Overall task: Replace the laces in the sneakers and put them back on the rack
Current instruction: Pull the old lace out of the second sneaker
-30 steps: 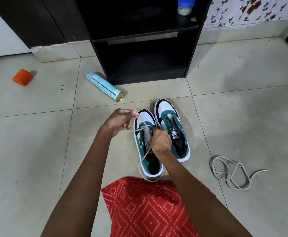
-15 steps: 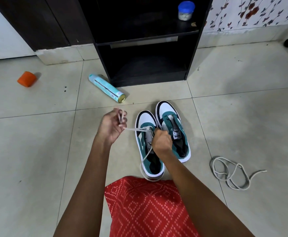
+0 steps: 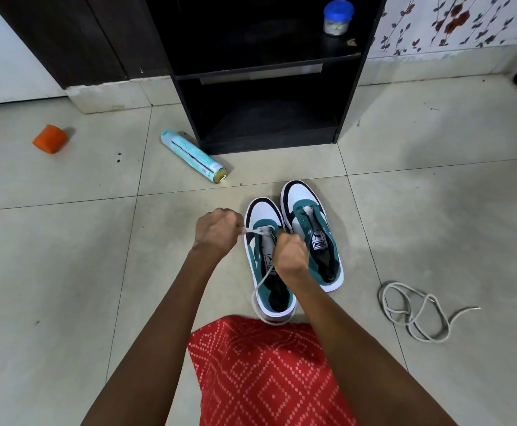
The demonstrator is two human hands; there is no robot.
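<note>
pinching flat white lace over sneaker

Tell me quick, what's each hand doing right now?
Left hand: closed, pinching the lace end.
Right hand: closed, gripping the same lace over the near sneaker.

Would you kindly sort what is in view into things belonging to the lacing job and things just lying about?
Job: sneaker being laced, unlaced sneaker, threaded lace, loose lace, rack.
Lying about: spray can, orange object, blue-lidded jar.
</note>
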